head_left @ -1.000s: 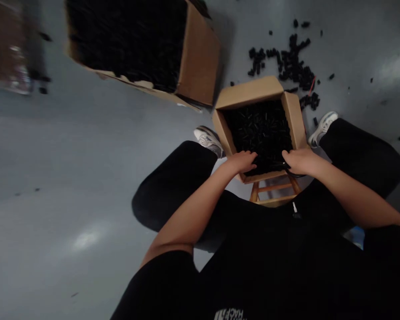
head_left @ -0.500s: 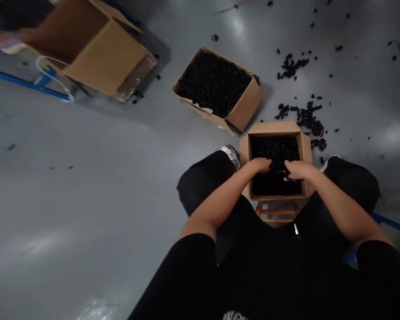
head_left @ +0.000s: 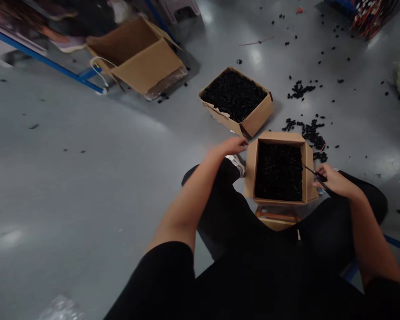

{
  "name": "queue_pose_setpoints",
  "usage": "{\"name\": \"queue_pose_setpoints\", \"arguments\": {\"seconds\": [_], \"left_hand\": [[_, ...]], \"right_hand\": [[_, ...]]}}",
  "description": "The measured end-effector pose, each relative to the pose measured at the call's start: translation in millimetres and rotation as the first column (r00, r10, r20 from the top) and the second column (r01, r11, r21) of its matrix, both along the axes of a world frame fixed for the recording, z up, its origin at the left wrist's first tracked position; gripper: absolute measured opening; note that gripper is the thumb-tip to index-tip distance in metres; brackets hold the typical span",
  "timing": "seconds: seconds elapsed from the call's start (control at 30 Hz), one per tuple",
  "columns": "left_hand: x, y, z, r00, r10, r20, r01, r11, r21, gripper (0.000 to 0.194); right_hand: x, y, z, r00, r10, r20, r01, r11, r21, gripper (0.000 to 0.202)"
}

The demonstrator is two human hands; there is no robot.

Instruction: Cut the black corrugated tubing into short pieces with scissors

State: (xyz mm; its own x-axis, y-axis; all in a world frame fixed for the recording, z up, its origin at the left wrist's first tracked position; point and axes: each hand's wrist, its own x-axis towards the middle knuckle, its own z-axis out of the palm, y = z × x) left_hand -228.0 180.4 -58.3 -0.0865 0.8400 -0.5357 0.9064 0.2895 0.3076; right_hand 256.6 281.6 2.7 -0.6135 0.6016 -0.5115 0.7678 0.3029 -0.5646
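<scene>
Head view. The right hand, right of the frame's centre, is closing around the handles of a dark scissors-like tool; its slim tip is pointing left across the rim of the nearer cardboard box, a hold that is probably keeping the tip directed away from the body. The left hand is hovering just beside the box's upper left corner, its fingers loosely curling; blur is hiding the fingertips, so whether they are gripping anything or touching the flap cannot be told. The box, right of centre, is holding small black pieces and is standing between the knees, seemingly on a wooden stool, presumably for easy reach by both hands. Its flaps are spreading outward, leaving the mouth open. A second filled box is sitting just beyond, on the floor.
</scene>
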Motion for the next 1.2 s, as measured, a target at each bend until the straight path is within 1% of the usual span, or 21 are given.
{"name": "queue_pose_setpoints", "arguments": {"seconds": [0.03, 0.07, 0.13, 0.2, 0.3, 0.37, 0.43, 0.53, 0.6, 0.63, 0.67, 0.7, 0.8, 0.83, 0.87, 0.93, 1.0, 1.1, 1.13, 1.17, 1.2], "left_hand": [[-23, -5, 2.3, 0.999, 0.026, -0.037, -0.027, 0.999, -0.035, 0.049], [-46, -8, 2.0, 0.996, 0.049, -0.076, -0.055, 0.996, -0.071, 0.05], [-85, -9, -6.3, 0.985, 0.085, -0.152, -0.104, 0.987, -0.12, 0.056], [-113, -4, -23.3, 0.968, 0.118, -0.223, -0.15, 0.98, -0.128, 0.069], [-134, 17, -56.5, 0.943, 0.168, -0.288, -0.206, 0.973, -0.109, 0.089], [-140, 36, -77.5, 0.933, 0.189, -0.305, -0.228, 0.969, -0.097, 0.092], [-144, 56, -96.0, 0.931, 0.189, -0.312, -0.226, 0.97, -0.087, 0.09], [-155, 83, -121.4, 0.92, 0.175, -0.352, -0.214, 0.974, -0.073, 0.086], [-162, 96, -137.6, 0.912, 0.161, -0.378, -0.215, 0.971, -0.106, 0.08], [-165, 99, -145.0, 0.91, 0.162, -0.381, -0.218, 0.97, -0.107, 0.081], [-167, 101, -151.7, 0.911, 0.175, -0.372, -0.224, 0.97, -0.093, 0.089], [-168, 102, -157.7, 0.914, 0.202, -0.352, -0.237, 0.97, -0.061, 0.103], [-171, 100, -172.2, 0.922, 0.304, -0.24, -0.293, 0.953, 0.079, 0.158], [-173, 98, -176.0, 0.93, 0.31, -0.198, -0.295, 0.95, 0.104, 0.167], [-174, 97, -179.3, 0.938, 0.304, -0.164, -0.287, 0.95, 0.122, 0.17], [-176, 95, -183.7, 0.955, 0.271, -0.12, -0.254, 0.957, 0.139, 0.163], [-174, 94, -185.4, 0.959, 0.268, -0.088, -0.255, 0.957, 0.14, 0.153], [-157, 97, -183.8, 0.948, 0.302, -0.101, -0.293, 0.951, 0.095, 0.148], [-148, 101, -182.8, 0.947, 0.292, -0.131, -0.287, 0.956, 0.06, 0.14], [-138, 105, -181.8, 0.948, 0.272, -0.163, -0.272, 0.962, 0.022, 0.126], [-128, 110, -180.9, 0.95, 0.247, -0.192, -0.254, 0.967, -0.013, 0.107]], "right_hand": [[16, -4, 3.7, 0.991, -0.086, -0.099, 0.078, 0.994, -0.08, 0.062], [29, -7, 5.5, 0.976, -0.152, -0.157, 0.124, 0.977, -0.172, 0.07], [47, -11, 2.6, 0.952, -0.246, -0.184, 0.192, 0.943, -0.27, 0.076], [53, -9, -8.2, 0.944, -0.294, -0.15, 0.251, 0.935, -0.249, 0.072], [45, -2, -28.8, 0.955, -0.295, -0.022, 0.292, 0.953, -0.082, 0.058], [37, 3, -36.4, 0.96, -0.263, 0.094, 0.264, 0.965, 0.007, 0.051], [28, 4, -35.5, 0.954, -0.223, 0.201, 0.22, 0.975, 0.039, 0.047], [9, 3, -25.3, 0.941, -0.145, 0.306, 0.147, 0.989, 0.016, 0.037], [-5, 2, -18.8, 0.94, -0.093, 0.328, 0.107, 0.994, -0.025, 0.033], [-11, 2, -16.5, 0.941, -0.072, 0.331, 0.095, 0.994, -0.053, 0.031], [-15, 2, -14.8, 0.942, -0.056, 0.332, 0.087, 0.993, -0.081, 0.03], [-19, 3, -13.7, 0.942, -0.044, 0.333, 0.083, 0.991, -0.104, 0.029], [-20, 3, -13.8, 0.943, -0.024, 0.333, 0.072, 0.988, -0.133, 0.024], [-18, 3, -14.6, 0.942, -0.025, 0.334, 0.073, 0.989, -0.13, 0.024], [-17, 3, -15.4, 0.943, -0.028, 0.333, 0.075, 0.989, -0.129, 0.024], [-14, 2, -17.0, 0.942, -0.031, 0.334, 0.081, 0.987, -0.137, 0.022], [-12, 1, -18.1, 0.942, -0.02, 0.334, 0.076, 0.985, -0.155, 0.02], [-11, 0, -19.3, 0.945, -0.007, 0.327, 0.066, 0.984, -0.168, 0.02], [-11, 1, -19.7, 0.947, -0.008, 0.322, 0.066, 0.984, -0.168, 0.021], [-11, 1, -20.1, 0.948, -0.01, 0.318, 0.067, 0.983, -0.168, 0.022], [-11, 1, -20.4, 0.949, -0.01, 0.314, 0.067, 0.983, -0.169, 0.024]]}}
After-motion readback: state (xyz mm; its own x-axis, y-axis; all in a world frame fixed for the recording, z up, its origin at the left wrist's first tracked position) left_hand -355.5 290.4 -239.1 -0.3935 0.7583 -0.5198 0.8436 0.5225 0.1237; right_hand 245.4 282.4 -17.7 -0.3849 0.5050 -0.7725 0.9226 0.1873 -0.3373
